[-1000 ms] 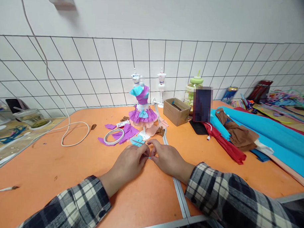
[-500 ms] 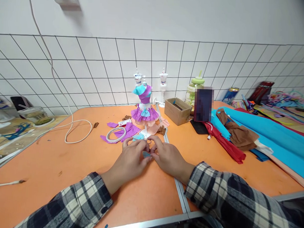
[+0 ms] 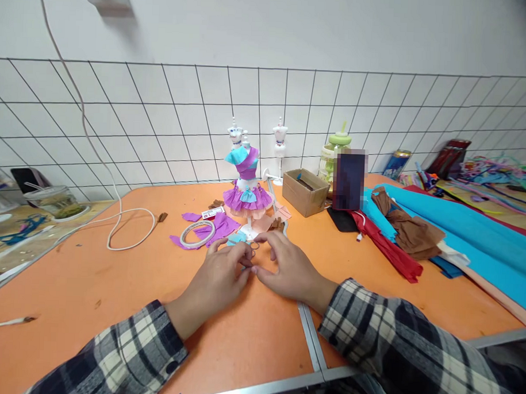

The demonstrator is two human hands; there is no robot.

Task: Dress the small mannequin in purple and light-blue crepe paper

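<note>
My left hand (image 3: 220,277) is closed in a pinch above the orange tabletop (image 3: 143,287). Whatever lies between its fingers is hidden. My right hand (image 3: 290,268) is just to the right, thumb and fingers apart, its thumb tip at the left fingertips. Scissor handles (image 3: 255,246) show between the hands, their blades out of sight. Beyond them stands a small mannequin in a purple and turquoise dress (image 3: 247,199). A light blue fabric scrap (image 3: 236,238) and purple scraps (image 3: 221,225) lie at its foot, a roll of tape (image 3: 197,235) partly on the purple.
Behind stand another mannequin (image 3: 279,143), a cardboard box (image 3: 305,194), a green-lidded bottle (image 3: 339,139) and a propped phone (image 3: 349,180). Red cloth (image 3: 390,253), brown cloth (image 3: 417,228) and blue cloth (image 3: 468,244) spread to the right. A white cable (image 3: 115,215) loops on the left.
The pale blue piece visible between my fingertips before no longer shows. My right fingers have opened and drawn slightly away from the left hand. The view has shifted a little.
</note>
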